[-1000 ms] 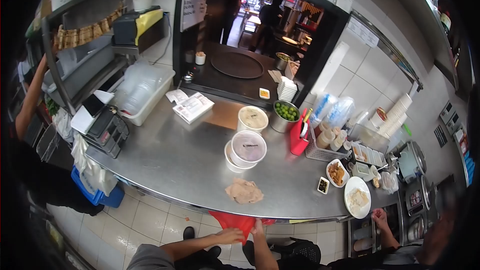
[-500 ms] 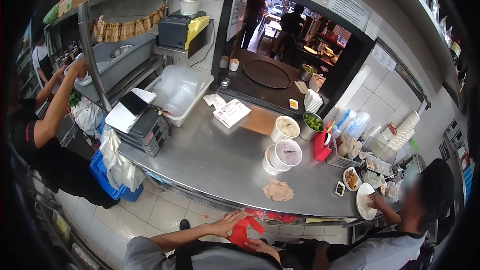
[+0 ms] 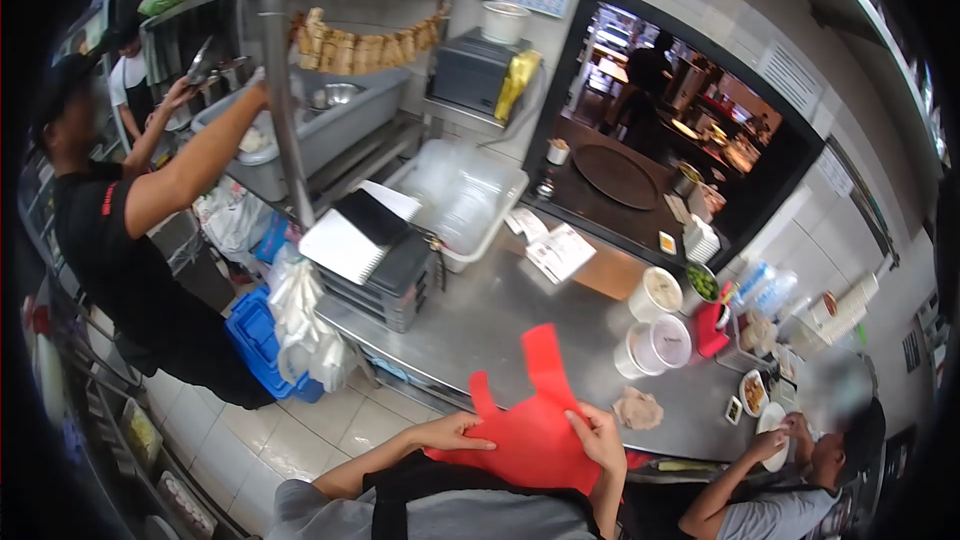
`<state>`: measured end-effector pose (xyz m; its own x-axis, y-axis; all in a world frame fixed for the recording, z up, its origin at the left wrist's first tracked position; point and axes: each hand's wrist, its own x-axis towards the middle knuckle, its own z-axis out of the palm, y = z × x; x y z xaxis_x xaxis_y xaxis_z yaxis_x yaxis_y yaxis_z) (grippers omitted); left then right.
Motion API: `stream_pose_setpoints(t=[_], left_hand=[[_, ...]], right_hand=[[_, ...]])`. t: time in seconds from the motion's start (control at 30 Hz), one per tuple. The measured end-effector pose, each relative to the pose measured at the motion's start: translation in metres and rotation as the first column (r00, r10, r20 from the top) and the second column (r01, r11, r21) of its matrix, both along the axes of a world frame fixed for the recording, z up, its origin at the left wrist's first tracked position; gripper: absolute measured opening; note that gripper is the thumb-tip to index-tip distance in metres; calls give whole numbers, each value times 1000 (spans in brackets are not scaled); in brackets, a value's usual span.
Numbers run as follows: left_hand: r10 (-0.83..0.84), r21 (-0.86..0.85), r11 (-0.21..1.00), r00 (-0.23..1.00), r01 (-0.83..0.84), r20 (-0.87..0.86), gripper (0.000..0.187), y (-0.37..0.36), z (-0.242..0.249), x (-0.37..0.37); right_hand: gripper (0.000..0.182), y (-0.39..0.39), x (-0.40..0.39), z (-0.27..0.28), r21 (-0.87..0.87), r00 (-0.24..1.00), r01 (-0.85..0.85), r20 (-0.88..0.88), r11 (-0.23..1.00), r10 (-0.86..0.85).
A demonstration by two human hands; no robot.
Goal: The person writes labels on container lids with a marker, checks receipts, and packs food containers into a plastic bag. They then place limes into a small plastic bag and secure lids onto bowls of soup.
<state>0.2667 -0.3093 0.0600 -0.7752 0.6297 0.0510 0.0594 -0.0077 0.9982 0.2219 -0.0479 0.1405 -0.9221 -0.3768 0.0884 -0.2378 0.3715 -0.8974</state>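
Note:
A red bag [image 3: 530,437] with two handle loops is spread out in front of my body at the counter's near edge. My left hand [image 3: 455,431] pinches its left side, thumb and fingers together. On the bag's right side, my right hand [image 3: 597,437] grips the edge near the base of the taller handle. Beyond it on the steel counter are a crumpled beige cloth or paper [image 3: 638,408], a white tub [image 3: 656,294] and a tub with a pale lid [image 3: 668,342]. Printed papers [image 3: 560,252] lie farther back.
A person in black [image 3: 140,230] reaches into a grey bin [image 3: 330,130] at left. Another person [image 3: 780,510] works over a white plate [image 3: 771,437] at right. A drawer unit [image 3: 375,290] and clear-container tray [image 3: 460,190] stand on the counter's left.
The red bag has gone from bunched to spread open between my hands, its handles raised. My view has turned left. The person at right now has both hands at the plate.

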Motion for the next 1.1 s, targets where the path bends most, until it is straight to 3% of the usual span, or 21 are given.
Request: stream_pose_setpoints(t=[0.1,0.13,0.2,0.27,0.33,0.4,0.43,0.47,0.5,0.57,0.6,0.67,0.73,0.83,0.87,0.97,1.0,1.03,1.07,1.1], left_hand=[[57,181,978,971,-100,232,18,-20,-12,-9],[66,211,972,978,-108,197,12,-25,-14,-11],[201,153,960,958,-234,203,7,-34,-17,-11],[278,147,934,920,-327,277,5,-35,-10,-18],[362,154,871,821,-466,441,9,-32,14,-18],[414,123,849,791,-514,450,14,-16,16,-20],[454,106,826,765,-553,456,16,-14,8,-14],[386,-1,909,841,-416,380,23,-18,-39,-21],[376,-111,926,852,-361,364,26,-18,-23,-22],[365,-315,912,870,-263,332,31,-11,9,-17],[505,-83,856,790,-510,348,33,-9,2,-18],[619,399,531,664,-747,419,36,-15,-13,-30],[439,411,488,623,-770,648,31,-55,-1,-64],[337,548,392,669,-739,662,26,-80,-20,-87],[199,522,390,622,-759,757,24,-63,2,-82],[121,477,499,603,-724,789,22,-23,16,-79],[228,371,496,530,-785,817,22,-1,34,-75],[251,403,569,618,-717,745,22,6,29,-74],[245,428,649,706,-629,665,21,14,18,-70],[211,447,730,792,-517,573,21,25,12,-72]], right_hand=[[24,-27,-19,-10,-52,970,154,-182,987,-161],[28,-35,-21,-13,-60,950,237,-196,970,-244],[25,-63,-26,7,20,695,423,-649,906,-310],[23,-71,-19,12,39,514,537,-807,843,-291],[21,-72,-11,6,52,566,499,-775,865,-280],[18,-80,6,-3,64,920,204,-354,977,-169],[18,-89,11,-10,60,976,126,-188,990,-113],[18,-99,16,-17,36,999,36,-18,999,-35],[19,-103,19,-21,-7,987,-60,148,998,61],[17,-98,19,-29,-10,995,96,-1,995,-96],[17,-92,17,-32,-13,983,166,-77,986,-167],[12,-59,17,-26,-164,895,424,-75,891,-440],[10,-17,16,-30,-129,703,679,-169,722,-691],[15,20,26,-18,-5,565,802,-316,597,-762],[15,21,29,-21,22,548,816,-348,577,-761],[17,32,38,-35,206,555,830,-398,519,-730],[18,39,42,-42,293,577,816,-436,498,-690],[20,43,53,-46,380,594,803,-460,459,-660],[27,40,62,-35,438,620,772,-359,461,-697],[45,43,70,-37,337,612,791,-449,511,-651]])
